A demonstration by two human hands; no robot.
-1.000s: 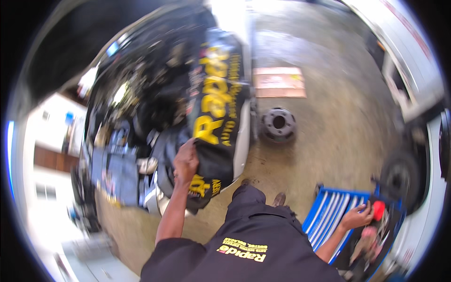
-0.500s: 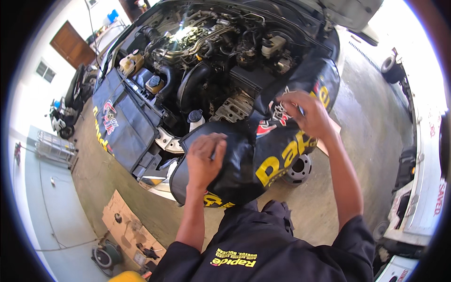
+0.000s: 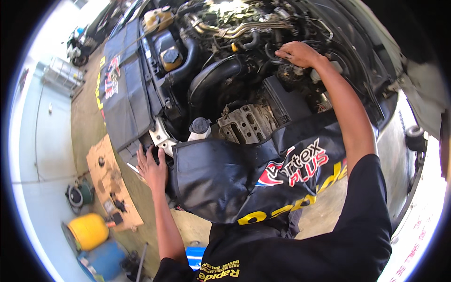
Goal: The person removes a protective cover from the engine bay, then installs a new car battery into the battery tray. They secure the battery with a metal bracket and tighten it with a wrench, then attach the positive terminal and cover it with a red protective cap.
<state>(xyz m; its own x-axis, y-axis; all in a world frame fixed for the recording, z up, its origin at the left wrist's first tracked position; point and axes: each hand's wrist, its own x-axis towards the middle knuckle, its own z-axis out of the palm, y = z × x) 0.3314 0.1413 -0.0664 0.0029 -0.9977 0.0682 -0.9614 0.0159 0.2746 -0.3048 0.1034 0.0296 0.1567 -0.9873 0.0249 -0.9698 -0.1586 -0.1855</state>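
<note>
My left hand (image 3: 152,170) is spread with fingers apart at the car's front corner, beside a white metal bracket (image 3: 161,135) and the black fender cover (image 3: 211,174). My right hand (image 3: 300,54) reaches over the far right of the engine bay, near black hoses and the brake fluid reservoir (image 3: 324,73). Its fingers are bent and pressed together; whatever lies under them is hidden. Between my arms the cover drapes over the front edge. Just behind it are a capped washer filler neck (image 3: 200,127), a slotted metal tray (image 3: 248,124) and a black box (image 3: 284,101).
A second cover (image 3: 127,84) lies over the left side. The raised hood (image 3: 413,70) borders the far right. Cardboard (image 3: 112,183) with small parts lies on the floor at left, near a yellow drum (image 3: 88,231) and a blue drum (image 3: 104,259).
My view has moved closer over the engine bay. My right hand has gone from above the cover to farther inside the bay. My left hand has moved left off the cover, its fingers spreading.
</note>
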